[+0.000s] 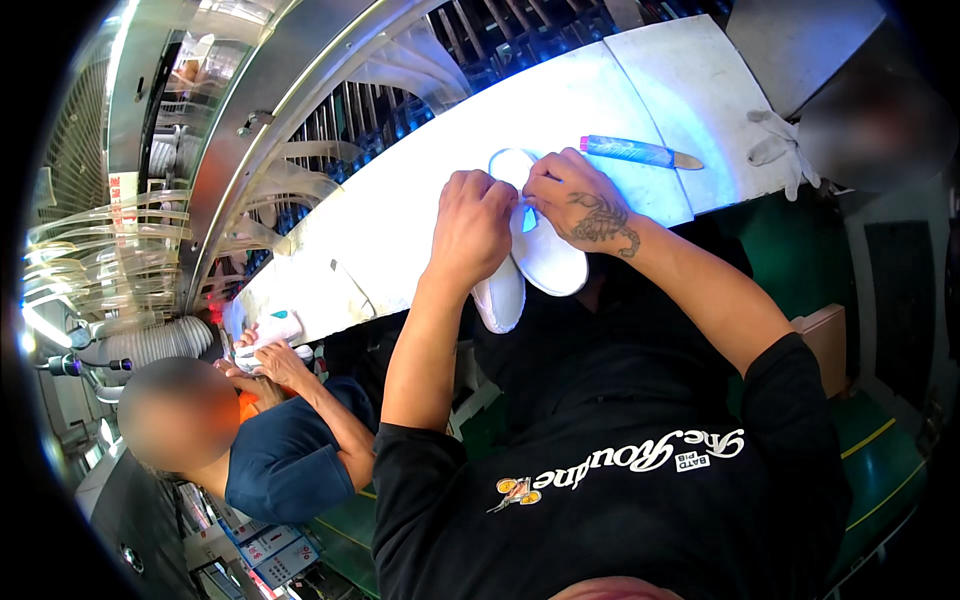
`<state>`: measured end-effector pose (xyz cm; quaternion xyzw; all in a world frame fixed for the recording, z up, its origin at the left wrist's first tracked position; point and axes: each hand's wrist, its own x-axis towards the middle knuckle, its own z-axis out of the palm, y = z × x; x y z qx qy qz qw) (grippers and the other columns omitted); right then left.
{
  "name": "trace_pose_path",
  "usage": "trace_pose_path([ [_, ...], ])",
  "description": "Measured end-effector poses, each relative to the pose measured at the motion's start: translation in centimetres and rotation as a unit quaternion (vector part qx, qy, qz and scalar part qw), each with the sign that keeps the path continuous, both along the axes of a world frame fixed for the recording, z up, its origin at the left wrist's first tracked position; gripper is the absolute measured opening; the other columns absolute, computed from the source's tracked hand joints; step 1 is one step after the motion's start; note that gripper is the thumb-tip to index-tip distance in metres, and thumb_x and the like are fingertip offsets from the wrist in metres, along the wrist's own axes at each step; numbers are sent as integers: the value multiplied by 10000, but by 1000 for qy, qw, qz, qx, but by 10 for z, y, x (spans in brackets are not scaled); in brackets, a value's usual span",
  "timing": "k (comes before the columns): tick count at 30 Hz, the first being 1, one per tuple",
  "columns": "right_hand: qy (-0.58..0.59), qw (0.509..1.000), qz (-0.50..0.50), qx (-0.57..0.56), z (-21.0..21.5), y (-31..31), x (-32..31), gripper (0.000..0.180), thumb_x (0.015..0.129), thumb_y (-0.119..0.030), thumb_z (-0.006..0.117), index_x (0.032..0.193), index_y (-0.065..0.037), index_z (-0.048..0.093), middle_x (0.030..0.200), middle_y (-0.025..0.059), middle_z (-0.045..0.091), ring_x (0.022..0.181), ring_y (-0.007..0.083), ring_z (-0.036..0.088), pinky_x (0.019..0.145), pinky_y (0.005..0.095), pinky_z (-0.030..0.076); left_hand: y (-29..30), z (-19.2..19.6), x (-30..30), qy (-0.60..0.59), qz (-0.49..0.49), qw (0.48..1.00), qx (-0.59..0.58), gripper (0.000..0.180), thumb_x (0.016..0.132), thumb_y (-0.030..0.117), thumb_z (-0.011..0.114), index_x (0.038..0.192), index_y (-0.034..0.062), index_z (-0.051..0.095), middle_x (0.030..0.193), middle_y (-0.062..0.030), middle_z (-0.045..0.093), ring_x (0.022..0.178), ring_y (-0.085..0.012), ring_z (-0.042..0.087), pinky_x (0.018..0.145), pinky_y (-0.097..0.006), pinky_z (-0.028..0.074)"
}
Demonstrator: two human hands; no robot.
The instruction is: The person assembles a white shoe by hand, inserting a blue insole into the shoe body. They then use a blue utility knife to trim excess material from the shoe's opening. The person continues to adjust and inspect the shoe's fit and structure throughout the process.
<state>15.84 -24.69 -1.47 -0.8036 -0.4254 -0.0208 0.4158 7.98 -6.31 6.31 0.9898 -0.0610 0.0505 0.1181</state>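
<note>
Over the near edge of the white table, a white shoe (499,300) and a white shoe sole (553,262) lie side by side, touching, their near ends toward me. My left hand (472,222) is closed around the shoe, fingertips bent in at its middle. Opposite it, my right hand (577,203), with a tattoo on its back, pinches the sole's edge. Both sets of fingertips nearly meet, and the exact grip is partly hidden beneath them. The sole's rounded far end shows beyond my fingers.
A blue-labelled tube (640,152) with a pink end lies right of my hands. White gloves (780,150) rest at the table's right end. To the left, a co-worker (300,440) handles a white shoe (270,340). Dark rollers and a metal machine frame (235,140) run along the far side.
</note>
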Motion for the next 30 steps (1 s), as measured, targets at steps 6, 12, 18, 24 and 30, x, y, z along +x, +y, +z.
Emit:
trace_pose_path([
  [6, 10, 999, 3, -31, 2, 1, 1, 115, 1022, -162, 737, 1091, -87, 790, 1179, 86, 691, 1096, 271, 610, 986, 392, 541, 0, 0, -1, 27, 14, 999, 12, 155, 923, 47, 690, 1047, 43, 783, 1100, -164, 613, 1085, -363, 583, 1024, -469, 477],
  [12, -22, 996, 48, -71, 7, 1, 13, 116, 1021, -166, 740, 1098, -97, 793, 1212, 84, 675, 1128, 269, 590, 987, 386, 539, -1, -1, 0, 8, 8, 1000, 13, 80, 938, 41, 716, 995, 31, 771, 1106, -171, 646, 1081, -376, 600, 965, -476, 516],
  [18, 29, 998, 41, -27, -1, 2, 11, 97, 1019, -167, 748, 1072, -100, 795, 1213, 79, 611, 1154, 272, 561, 1042, 397, 500, 1, 0, 5, 30, 24, 999, -16, 44, 920, 46, 742, 944, 40, 779, 1081, -147, 691, 1077, -367, 602, 969, -474, 512],
  [24, 85, 996, 21, -27, -3, 4, 12, 121, 1008, -192, 770, 1072, -91, 787, 1243, 95, 572, 1176, 270, 557, 1068, 392, 480, 3, -1, 11, 53, 48, 996, -47, 60, 900, 74, 782, 947, 38, 773, 1086, -145, 705, 1090, -370, 603, 975, -477, 510],
  [30, 164, 986, 2, 11, 3, 0, 13, 253, 980, -247, 802, 1188, -113, 750, 1264, 111, 569, 1232, 282, 584, 1072, 401, 511, 6, 5, -9, -38, 81, 981, -170, 241, 866, 153, 861, 1040, 32, 747, 1189, -168, 665, 1161, -370, 606, 1040, -474, 504],
])
